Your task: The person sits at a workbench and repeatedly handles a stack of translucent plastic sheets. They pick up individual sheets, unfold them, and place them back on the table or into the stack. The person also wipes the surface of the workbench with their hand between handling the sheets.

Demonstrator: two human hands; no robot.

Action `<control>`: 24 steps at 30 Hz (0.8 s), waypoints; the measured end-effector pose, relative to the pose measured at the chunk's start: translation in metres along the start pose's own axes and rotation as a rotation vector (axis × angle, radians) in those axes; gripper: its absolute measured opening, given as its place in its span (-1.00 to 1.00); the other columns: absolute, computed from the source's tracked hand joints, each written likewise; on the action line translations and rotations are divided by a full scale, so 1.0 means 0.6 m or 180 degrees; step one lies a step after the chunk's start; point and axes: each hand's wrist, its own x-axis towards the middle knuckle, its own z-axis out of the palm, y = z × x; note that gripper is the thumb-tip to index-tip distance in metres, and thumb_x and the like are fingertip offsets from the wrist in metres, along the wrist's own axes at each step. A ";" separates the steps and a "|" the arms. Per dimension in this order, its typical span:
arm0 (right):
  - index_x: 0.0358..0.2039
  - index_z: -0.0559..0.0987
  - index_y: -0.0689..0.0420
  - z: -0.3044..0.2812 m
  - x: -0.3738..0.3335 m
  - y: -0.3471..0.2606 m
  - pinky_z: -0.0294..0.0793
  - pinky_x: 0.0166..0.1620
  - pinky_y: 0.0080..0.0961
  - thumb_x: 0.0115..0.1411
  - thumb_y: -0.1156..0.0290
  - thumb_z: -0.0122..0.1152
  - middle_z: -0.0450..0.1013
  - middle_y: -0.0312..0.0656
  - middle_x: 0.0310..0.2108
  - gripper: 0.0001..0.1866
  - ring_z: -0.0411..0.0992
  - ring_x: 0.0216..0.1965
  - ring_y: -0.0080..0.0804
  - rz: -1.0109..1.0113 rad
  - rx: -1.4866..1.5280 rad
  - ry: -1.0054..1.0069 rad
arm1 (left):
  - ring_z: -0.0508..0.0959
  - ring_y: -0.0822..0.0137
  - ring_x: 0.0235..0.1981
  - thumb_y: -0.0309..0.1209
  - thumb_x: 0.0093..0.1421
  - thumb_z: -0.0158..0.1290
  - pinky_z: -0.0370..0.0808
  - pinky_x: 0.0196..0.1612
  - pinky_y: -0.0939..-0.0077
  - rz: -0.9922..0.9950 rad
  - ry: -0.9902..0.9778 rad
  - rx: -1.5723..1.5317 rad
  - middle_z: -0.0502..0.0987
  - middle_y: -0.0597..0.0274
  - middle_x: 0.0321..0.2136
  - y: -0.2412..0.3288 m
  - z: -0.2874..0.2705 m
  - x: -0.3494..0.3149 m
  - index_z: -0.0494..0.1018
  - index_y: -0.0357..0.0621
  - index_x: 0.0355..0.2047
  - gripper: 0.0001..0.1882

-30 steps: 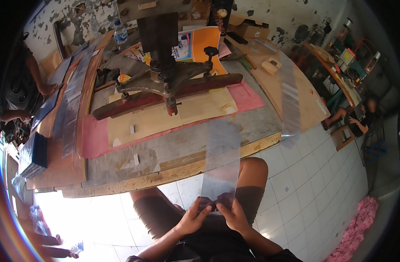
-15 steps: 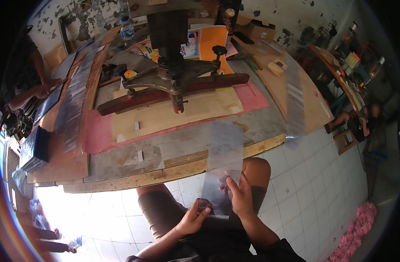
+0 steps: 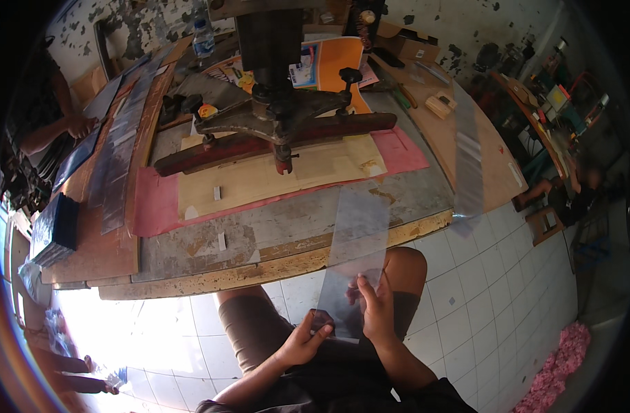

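Observation:
A long clear plastic sheet (image 3: 359, 234) hangs from the worn table's front edge (image 3: 273, 268) down to my lap. My right hand (image 3: 377, 310) lies flat on the sheet's lower part, fingers pointing up, pressing it against my right knee. My left hand (image 3: 302, 341) pinches the sheet's bottom left corner between thumb and fingers. Behind the sheet, on the table, stands a dark metal press (image 3: 280, 103) over a tan board (image 3: 260, 179) on pink paper.
Another clear strip (image 3: 468, 162) lies over the table's right side. Stacks of clear sheets (image 3: 122, 151) and a dark pile (image 3: 57, 227) sit at the left. A person's arm (image 3: 50, 131) rests at far left; another person sits at right (image 3: 569, 193). White tile floor below.
My right hand slid up from the sheet's bottom edge onto its face. My left hand stayed at the bottom corner. The view shifted slightly closer to the table.

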 end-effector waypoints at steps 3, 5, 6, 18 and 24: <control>0.00 0.40 0.17 0.006 0.003 -0.007 0.58 -0.26 -0.54 0.48 0.28 0.11 0.57 -0.10 -0.20 -0.75 0.61 -0.24 -0.31 0.0346 0.0544 -0.0154 | 0.54 0.32 -0.07 -0.28 0.47 0.06 0.46 0.04 0.42 -0.0038 0.0000 0.0112 0.55 0.13 -0.13 0.001 -0.001 0.000 0.34 -0.30 0.11 -0.63; 0.05 0.38 0.18 -0.002 0.004 -0.013 0.63 -0.28 -0.48 0.48 0.28 0.09 0.58 -0.02 -0.15 -0.72 0.63 -0.25 -0.26 0.0257 0.0363 -0.0407 | 0.56 0.31 -0.07 -0.27 0.47 0.07 0.47 0.03 0.41 0.0133 0.0017 0.0185 0.57 0.11 -0.12 0.000 -0.001 0.001 0.34 -0.31 0.12 -0.61; 0.08 0.37 0.18 -0.008 0.003 -0.016 0.66 -0.29 -0.46 0.48 0.29 0.09 0.59 0.02 -0.13 -0.70 0.65 -0.25 -0.23 0.0211 0.0273 -0.0528 | 0.55 0.31 -0.07 -0.27 0.46 0.08 0.47 0.03 0.42 0.0134 -0.0016 0.0169 0.56 0.11 -0.12 0.003 0.003 0.003 0.34 -0.30 0.11 -0.61; 0.11 0.40 0.29 -0.149 -0.103 -0.141 0.48 -0.39 -0.57 0.49 0.35 0.03 0.54 -0.07 -0.30 -0.68 0.48 -0.44 -0.47 -0.2208 -0.2745 0.1795 | 0.70 -0.10 -0.21 -0.09 0.28 0.29 0.61 -0.11 0.19 0.1052 -0.1264 0.1047 0.67 -0.17 -0.32 0.016 0.093 0.078 0.46 -0.33 0.10 -0.41; -0.09 0.45 0.22 -0.148 -0.153 -0.180 0.23 -0.63 -0.73 0.54 0.26 -0.05 0.38 -0.31 -0.58 -0.74 0.28 -0.68 -0.66 -0.3056 -0.2035 0.3429 | 0.69 -0.05 -0.12 -0.11 0.34 0.22 0.60 -0.08 0.21 0.0667 -0.1896 0.0587 0.63 -0.23 -0.10 0.096 0.112 0.047 0.41 -0.36 0.16 -0.40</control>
